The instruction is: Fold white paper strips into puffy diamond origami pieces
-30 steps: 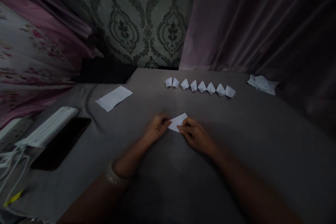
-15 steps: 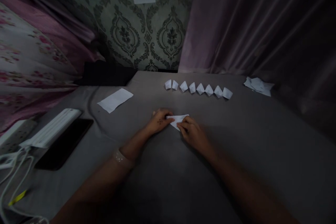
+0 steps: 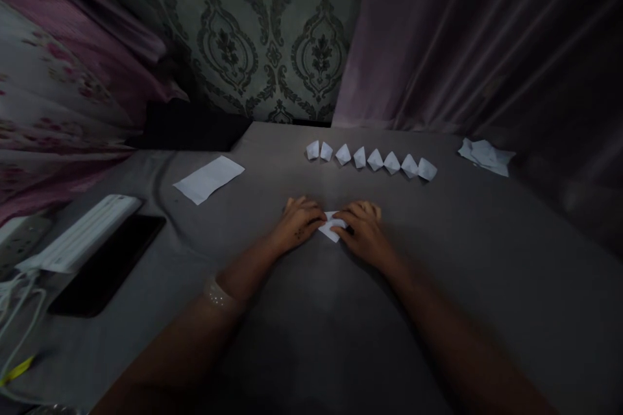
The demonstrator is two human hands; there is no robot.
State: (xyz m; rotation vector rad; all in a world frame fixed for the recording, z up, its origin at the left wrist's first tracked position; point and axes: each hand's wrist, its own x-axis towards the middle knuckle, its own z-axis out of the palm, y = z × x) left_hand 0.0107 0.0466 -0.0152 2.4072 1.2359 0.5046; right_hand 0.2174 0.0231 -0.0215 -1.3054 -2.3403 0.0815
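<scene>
A small folded white paper (image 3: 332, 227) lies on the grey cloth surface (image 3: 311, 311) in the middle of the view. My left hand (image 3: 298, 224) presses on its left side with fingers curled onto it. My right hand (image 3: 363, 228) covers its right side, fingertips pinching the paper down. Only a small part of the paper shows between the two hands. Beyond the hands, a row of several small folded white paper pieces (image 3: 372, 160) is lined up side by side.
A flat white paper sheet (image 3: 209, 178) lies at the left. A white keyboard-like device (image 3: 82, 233) and a black slab (image 3: 104, 266) sit at the far left with white cables (image 3: 14, 311). Crumpled white papers (image 3: 487, 155) rest at the right. Curtains and patterned wall stand behind.
The paper has been folded smaller. Both hands have closed in over it, the right hand shifting up and over its right side, so less paper shows.
</scene>
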